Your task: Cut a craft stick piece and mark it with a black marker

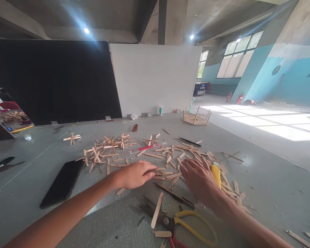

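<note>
My left hand [138, 174] reaches in from the left, low over a scatter of wooden craft sticks [155, 156]. Its fingers are stretched out with the thumb apart, and I see nothing held. Palm down, my right hand [197, 177] lies over the right part of the sticks, fingers spread. Just beside it is a yellow object [216, 175], partly covered by sticks. Nearer me lie shears [167, 220] with yellow and red handles, a loose craft stick [157, 210] across their blades. A thin dark pointed tool [173, 194] rests between my hands.
A black phone-like slab [63, 182] lies left of my left arm. Joined stick pieces [94, 156] stand behind it. A small fenced stick frame [197, 117] sits at the back right, near a white bottle [160, 110]. Black and white panels [155, 75] rise along the table's back.
</note>
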`<state>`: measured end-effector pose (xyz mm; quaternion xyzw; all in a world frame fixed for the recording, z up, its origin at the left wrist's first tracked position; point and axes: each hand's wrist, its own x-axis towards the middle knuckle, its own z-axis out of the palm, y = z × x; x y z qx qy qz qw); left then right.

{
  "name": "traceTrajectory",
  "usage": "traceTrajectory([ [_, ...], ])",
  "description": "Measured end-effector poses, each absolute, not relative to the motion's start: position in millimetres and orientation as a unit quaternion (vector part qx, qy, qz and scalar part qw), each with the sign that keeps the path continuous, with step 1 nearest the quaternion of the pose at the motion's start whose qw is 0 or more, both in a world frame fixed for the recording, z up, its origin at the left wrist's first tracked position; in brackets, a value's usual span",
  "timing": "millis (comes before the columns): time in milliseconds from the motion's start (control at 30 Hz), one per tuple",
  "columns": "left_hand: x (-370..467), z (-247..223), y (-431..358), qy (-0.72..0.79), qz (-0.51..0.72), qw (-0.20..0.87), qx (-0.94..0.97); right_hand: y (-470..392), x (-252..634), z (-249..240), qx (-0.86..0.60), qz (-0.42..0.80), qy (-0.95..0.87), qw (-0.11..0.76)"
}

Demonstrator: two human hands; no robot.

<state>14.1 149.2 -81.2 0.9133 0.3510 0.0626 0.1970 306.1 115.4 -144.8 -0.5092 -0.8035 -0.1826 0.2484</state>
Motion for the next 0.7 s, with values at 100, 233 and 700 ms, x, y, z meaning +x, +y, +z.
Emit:
traceTrajectory([
  [100,18.2,-87.7,165.2,0.373,0.092,0.161,0.909,116.3,306.7,-145.3,-0.502,-0.184,-0.804,0.262],
  [233,15.9,-103.8,184.1,0.394,0.108,0.112,0.906,117.0,307.0,-146.5,-0.489,-0.179,-0.807,0.278],
  [700,-10.3,-98.4,204.1,0.466,0.076,0.064,0.879,110.9,297.3,-144.5,-0.421,-0.115,-0.855,0.281],
])
